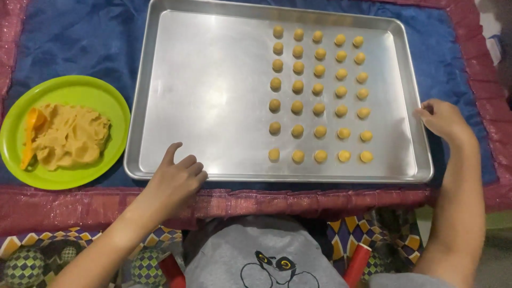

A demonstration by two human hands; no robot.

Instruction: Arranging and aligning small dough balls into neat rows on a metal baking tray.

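Tray (213,96): dough balls (319,90) | left hand (176,178) on near rim, empty | right hand (442,118) at right rim, loosely curled, empty | plate (101,96) left of tray

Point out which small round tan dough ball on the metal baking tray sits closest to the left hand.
The bottom ball of the leftmost column: it lies nearest the left hand, which rests at the silver metal baking tray's front rim.

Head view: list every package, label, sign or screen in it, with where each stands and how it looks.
None in view: no package, label, sign or screen.
Nearest to one: a cartoon face print on the grey shirt at the bottom centre, black outline with yellow eyes.
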